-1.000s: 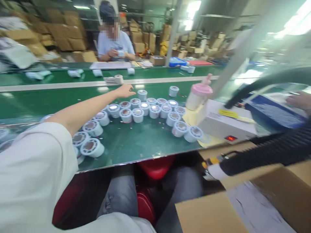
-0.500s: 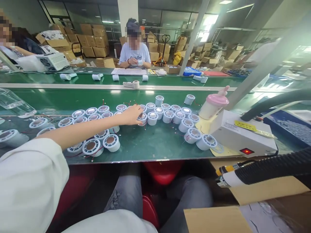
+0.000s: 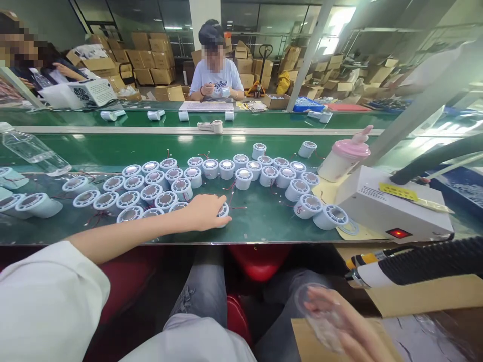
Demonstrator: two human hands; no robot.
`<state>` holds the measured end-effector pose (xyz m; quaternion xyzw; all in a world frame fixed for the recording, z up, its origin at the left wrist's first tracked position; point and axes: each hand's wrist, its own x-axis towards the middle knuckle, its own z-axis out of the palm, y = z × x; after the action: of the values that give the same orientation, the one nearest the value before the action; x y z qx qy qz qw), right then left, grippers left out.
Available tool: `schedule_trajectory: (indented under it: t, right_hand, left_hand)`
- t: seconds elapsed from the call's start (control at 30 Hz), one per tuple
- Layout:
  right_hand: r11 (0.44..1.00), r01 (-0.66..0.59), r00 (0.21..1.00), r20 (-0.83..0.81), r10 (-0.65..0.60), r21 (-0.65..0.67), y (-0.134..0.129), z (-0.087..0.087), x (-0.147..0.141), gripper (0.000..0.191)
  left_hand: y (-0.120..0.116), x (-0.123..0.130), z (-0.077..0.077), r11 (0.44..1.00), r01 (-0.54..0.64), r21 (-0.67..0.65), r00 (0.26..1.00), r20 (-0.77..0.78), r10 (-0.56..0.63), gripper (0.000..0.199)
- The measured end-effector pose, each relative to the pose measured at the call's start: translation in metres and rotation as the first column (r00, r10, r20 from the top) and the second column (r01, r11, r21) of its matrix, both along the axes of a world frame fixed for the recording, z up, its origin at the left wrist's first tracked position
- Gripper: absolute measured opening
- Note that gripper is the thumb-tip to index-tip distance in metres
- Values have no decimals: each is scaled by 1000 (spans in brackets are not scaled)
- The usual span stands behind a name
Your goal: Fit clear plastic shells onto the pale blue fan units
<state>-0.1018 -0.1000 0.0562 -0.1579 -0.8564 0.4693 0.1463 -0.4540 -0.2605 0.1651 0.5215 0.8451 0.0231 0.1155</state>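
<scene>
My left hand reaches over the bench's front part, its fingers closed around a white cylindrical housing with a slotted ring top, mostly hidden behind the fingers. The housing stands on the green surface. Low on the right, over the cardboard box, my right hand holds a clear plastic ring-shaped piece; both are blurred by motion. Several similar housings with thin red wires stand in clusters behind and on both sides of my left hand.
A white machine with a lit red switch stands right, beside a pink-lidded bottle. A black hose tool juts over an open cardboard box. A clear bottle lies left. A co-worker sits across the conveyor.
My left hand has moved from the back row toward the bench's front edge, with a housing in its grip. My right hand has come into view, holding the clear ring-shaped piece.
</scene>
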Motion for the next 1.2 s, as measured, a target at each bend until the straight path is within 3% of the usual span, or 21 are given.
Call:
schedule_trajectory:
  t: [0.07, 0.1, 0.13, 0.17, 0.2, 0.23, 0.27, 0.3, 0.37, 0.43, 0.5, 0.6, 0.67, 0.77, 0.87, 1.0, 1.03, 1.1, 1.2]
  right_hand:
    - [979, -34, 995, -88, 53, 201, -28, 9, -31, 50]
    - [950, -15, 992, -115, 53, 312, -41, 14, -45, 54]
    - [912, 17, 990, -135, 42, 409, -52, 18, -57, 56]
    - [872, 54, 988, -151, 23, 487, -61, 22, -66, 56]
    - [834, 90, 987, -161, -2, 544, -67, 24, -74, 55]
    - [802, 122, 986, -165, -30, 584, -70, 27, -80, 54]
    - [778, 145, 985, -162, -56, 612, -72, 28, -84, 52]
    - [764, 153, 986, -144, -79, 627, -71, 29, -87, 49]
    - [767, 132, 991, -72, -112, 628, -67, 30, -90, 42]
    - [821, 75, 994, 22, -106, 566, -64, 32, -88, 31]
    - [912, 43, 994, 77, -82, 408, -62, 35, -84, 18]
    - [994, 68, 996, 48, -73, 86, -61, 43, -78, 5]
    - [990, 127, 992, -1, -127, -60, -61, 48, -74, 18]
    - [952, 234, 970, -16, -242, -198, -58, 51, -72, 26]
    - [889, 303, 947, 1, -322, -343, -55, 48, -70, 26]
    - [761, 321, 924, 9, -382, -564, -52, 44, -68, 34]
    - [754, 295, 930, -6, -368, -587, -52, 44, -66, 32]
    - [821, 219, 955, -57, -291, -528, -52, 42, -63, 21]
    - [971, 142, 981, -106, -164, -193, -53, 39, -55, 35]
  left_hand:
    - [-6, 15, -4, 998, 3, 58, 969, 247, -18, 34]
    - [-9, 23, -8, 996, -5, 84, 891, 453, -34, 32]
    - [-12, 30, -14, 995, -16, 94, 746, 664, -51, 30]
    - [-14, 37, -22, 996, -21, 82, 556, 829, -56, 29]
    - [-14, 44, -30, 998, -13, 55, 382, 923, -46, 28]
    - [-14, 50, -37, 999, 13, 31, 282, 959, -34, 27]
    - [-13, 55, -44, 999, 36, 27, 253, 967, -35, 26]
    - [-11, 60, -49, 997, 62, 48, 278, 959, -63, 24]
    - [-6, 68, -53, 979, 138, 153, 417, 887, -197, 20]
    - [-1, 72, -52, 936, 236, 260, 552, 757, -350, 17]
    - [2, 76, -49, 908, 272, 317, 623, 662, -418, 17]
    - [4, 79, -51, 913, 164, 374, 630, 673, -389, 28]
    - [4, 80, -58, 910, 122, 396, 612, 691, -383, 50]
    - [4, 83, -71, 879, 188, 439, 599, 658, -457, 66]
    - [3, 87, -80, 856, 210, 473, 504, 698, -509, 69]
    - [0, 94, -80, 913, 95, 398, 262, 874, -408, 68]
    - [-1, 96, -80, 928, 60, 369, 217, 902, -373, 67]
    - [-2, 100, -79, 947, -27, 321, 137, 939, -315, 63]
    - [-4, 102, -78, 962, -122, 244, 16, 970, -244, 59]
